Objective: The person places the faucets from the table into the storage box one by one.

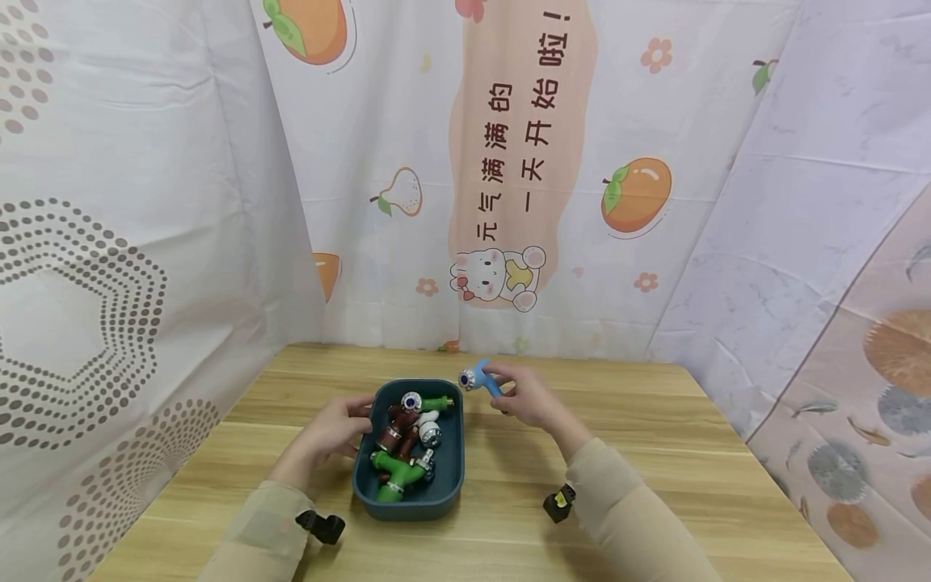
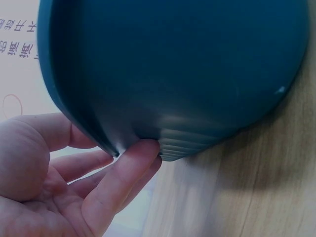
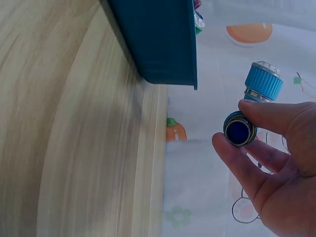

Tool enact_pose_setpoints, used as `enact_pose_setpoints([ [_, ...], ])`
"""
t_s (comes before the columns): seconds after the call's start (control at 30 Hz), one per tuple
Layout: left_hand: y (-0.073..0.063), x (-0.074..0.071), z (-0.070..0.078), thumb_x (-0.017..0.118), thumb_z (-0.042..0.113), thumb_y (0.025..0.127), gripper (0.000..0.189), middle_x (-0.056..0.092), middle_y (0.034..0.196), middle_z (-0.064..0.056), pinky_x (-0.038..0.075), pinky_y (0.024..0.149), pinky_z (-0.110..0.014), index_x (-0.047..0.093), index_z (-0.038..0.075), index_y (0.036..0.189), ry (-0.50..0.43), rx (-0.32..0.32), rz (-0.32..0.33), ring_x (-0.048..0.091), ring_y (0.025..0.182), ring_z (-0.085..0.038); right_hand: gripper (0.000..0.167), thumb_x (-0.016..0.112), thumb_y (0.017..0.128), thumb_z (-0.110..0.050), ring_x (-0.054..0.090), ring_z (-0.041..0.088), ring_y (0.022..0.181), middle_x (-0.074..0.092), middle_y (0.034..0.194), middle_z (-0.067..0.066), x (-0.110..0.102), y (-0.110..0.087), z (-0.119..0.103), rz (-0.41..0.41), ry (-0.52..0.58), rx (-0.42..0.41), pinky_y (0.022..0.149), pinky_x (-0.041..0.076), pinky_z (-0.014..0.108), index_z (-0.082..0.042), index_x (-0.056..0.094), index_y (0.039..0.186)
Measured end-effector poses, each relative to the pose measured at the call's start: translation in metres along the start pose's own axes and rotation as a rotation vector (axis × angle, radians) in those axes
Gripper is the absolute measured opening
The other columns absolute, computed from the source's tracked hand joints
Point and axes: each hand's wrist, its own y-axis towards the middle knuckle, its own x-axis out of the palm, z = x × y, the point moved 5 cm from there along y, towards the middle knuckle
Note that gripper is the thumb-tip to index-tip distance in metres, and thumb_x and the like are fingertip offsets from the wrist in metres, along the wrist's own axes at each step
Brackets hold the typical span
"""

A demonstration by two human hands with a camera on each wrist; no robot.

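A dark teal plastic bin (image 1: 449,461) stands on the table, holding several valve-like pipe fittings. Among them are a green branched valve (image 1: 398,470), a second green one (image 1: 436,404), brown pieces (image 1: 389,439) and a white one (image 1: 429,434). At the bin's left side, my left hand (image 1: 327,432) grips the rim; in the left wrist view one finger presses the outer wall (image 2: 173,74) by some ribs. Just beyond the bin's right far corner, my right hand (image 1: 529,396) pinches a light-blue valve (image 3: 264,81) between thumb and fingers, above the table. Its round, dark-blue-lined opening faces the right wrist camera.
The wood-grain table (image 1: 618,453) extends on both sides of the bin. A printed curtain (image 1: 407,267) hangs behind the far edge, with more cloth at left and right. Black wrist cameras (image 1: 320,527) are worn on both sleeves.
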Motion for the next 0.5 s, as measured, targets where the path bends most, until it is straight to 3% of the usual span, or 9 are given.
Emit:
enact_pose_setpoints([
  [0.27,-0.001,-0.001,0.000,0.056,-0.004,0.093,0.058,0.058,0.134,-0.031,0.060,0.059,-0.046,0.047,-0.001,0.150,-0.001,-0.004,0.003,0.069,0.091,-0.029,0.056,0.072,0.093,-0.001,0.072,0.018,0.083,0.065,0.124,0.019,0.011,-0.001,-0.014,-0.041,-0.046,-0.062,0.064,0.059,0.033,-0.015,0.059,0.144],
  [0.5,-0.001,-0.001,-0.001,0.056,-0.004,0.093,0.058,0.059,0.134,-0.029,0.061,0.061,-0.046,0.047,0.000,0.150,0.001,-0.010,0.001,0.069,0.095,-0.031,0.055,0.072,0.093,-0.002,0.071,0.017,0.084,0.066,0.124,0.016,0.023,0.000,-0.028,-0.074,-0.088,-0.065,0.065,0.058,0.032,-0.019,0.059,0.144],
])
